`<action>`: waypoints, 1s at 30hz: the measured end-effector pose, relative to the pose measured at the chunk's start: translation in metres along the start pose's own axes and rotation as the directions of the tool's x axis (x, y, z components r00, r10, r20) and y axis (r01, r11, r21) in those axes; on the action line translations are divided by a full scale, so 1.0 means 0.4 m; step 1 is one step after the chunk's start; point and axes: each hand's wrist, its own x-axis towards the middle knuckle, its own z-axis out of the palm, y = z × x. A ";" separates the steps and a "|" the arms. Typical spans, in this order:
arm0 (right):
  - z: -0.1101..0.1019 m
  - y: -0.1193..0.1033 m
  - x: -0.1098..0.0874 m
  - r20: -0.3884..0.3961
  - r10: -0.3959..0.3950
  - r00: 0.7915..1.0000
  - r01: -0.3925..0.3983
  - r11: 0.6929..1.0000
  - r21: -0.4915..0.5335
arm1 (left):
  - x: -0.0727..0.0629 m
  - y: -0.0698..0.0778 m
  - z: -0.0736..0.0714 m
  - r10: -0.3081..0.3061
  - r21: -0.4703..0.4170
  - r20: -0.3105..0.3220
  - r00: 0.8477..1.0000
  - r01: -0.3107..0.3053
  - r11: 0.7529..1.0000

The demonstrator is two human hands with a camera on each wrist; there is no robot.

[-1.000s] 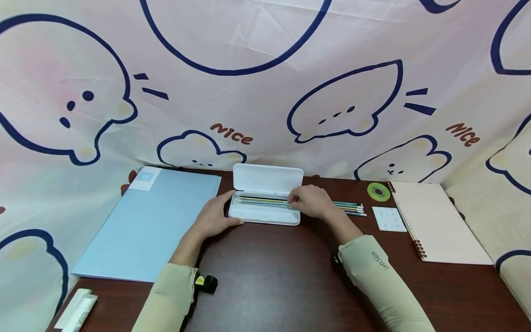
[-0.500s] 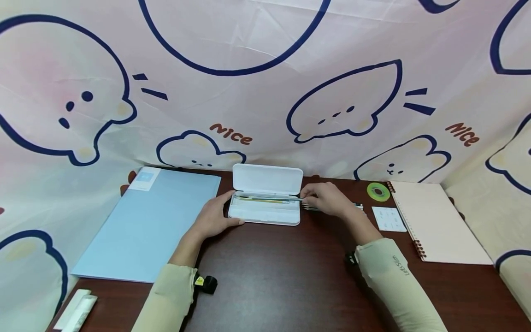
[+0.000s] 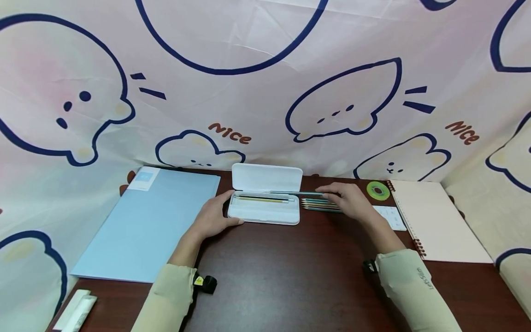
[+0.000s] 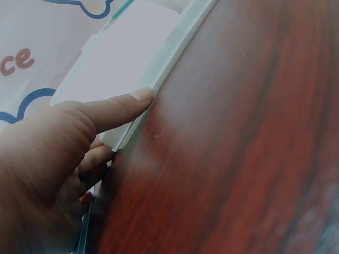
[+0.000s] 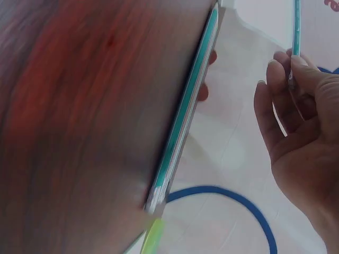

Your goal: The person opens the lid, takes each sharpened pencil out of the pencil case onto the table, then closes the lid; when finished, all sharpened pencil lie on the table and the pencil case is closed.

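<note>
A white pencil case (image 3: pixel 265 216) stands with its lid up at the back middle of the table. My left hand (image 3: pixel 211 216) grips its left end; in the left wrist view the thumb (image 4: pixel 122 110) lies on the front edge. A few pencils (image 3: pixel 263 199) lie inside along the back. My right hand (image 3: pixel 348 201) pinches a teal pencil (image 3: pixel 296 192) near one end, above the table right of the case. In the right wrist view that pencil (image 5: pixel 296 26) rises from between thumb and fingers. Several pencils (image 3: pixel 319 205) lie in a row beneath, partly hidden by the hand.
A blue folder (image 3: pixel 153 226) lies left of the case. On the right are a green ring-shaped roll (image 3: pixel 378 191), a partly covered white sheet (image 3: pixel 394 218) and a spiral notebook (image 3: pixel 439 221). White wrapped sticks (image 3: pixel 79 310) lie at front left. A printed cloth hangs behind.
My right hand has moved right, out of the case, drawing a pencil with it. The case now holds fewer pencils. My left hand stays on the case.
</note>
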 end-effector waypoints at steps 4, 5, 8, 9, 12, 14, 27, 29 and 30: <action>-0.010 0.022 -0.022 -0.038 -0.011 0.999 0.010 0.999 -0.031 | -0.002 -0.003 -0.001 -0.005 0.005 -0.002 1.000 0.005 1.000; -0.013 0.028 -0.028 -0.044 -0.004 0.999 0.002 0.999 -0.033 | -0.002 -0.003 -0.001 -0.006 0.006 -0.002 1.000 0.006 1.000; -0.021 0.042 -0.049 -0.048 0.019 0.999 -0.020 0.999 -0.036 | -0.003 -0.001 -0.003 -0.006 0.007 -0.006 1.000 0.006 1.000; -0.025 0.047 -0.057 -0.050 0.027 0.998 -0.029 0.999 -0.039 | -0.003 0.000 -0.004 -0.004 0.006 -0.006 1.000 0.004 1.000; -0.035 0.065 -0.083 -0.063 0.047 0.997 -0.051 0.997 -0.056 | -0.003 0.002 -0.005 0.001 0.003 -0.006 1.000 -0.001 1.000; -0.042 0.078 -0.100 -0.078 0.062 0.995 -0.068 0.995 -0.068 | -0.002 0.004 -0.005 0.002 0.002 -0.006 1.000 -0.002 1.000; -0.081 0.143 -0.189 -0.003 0.272 0.962 -0.271 0.960 -0.065 | -0.001 0.003 -0.003 0.001 0.006 -0.008 1.000 -0.001 1.000; -0.087 0.150 -0.195 0.021 0.282 0.959 -0.279 0.957 -0.073 | -0.001 0.002 -0.002 0.000 0.006 -0.005 1.000 0.000 1.000; -0.088 0.154 -0.197 0.030 0.282 0.959 -0.278 0.957 -0.081 | 0.000 0.002 -0.002 0.000 0.007 -0.003 1.000 0.000 1.000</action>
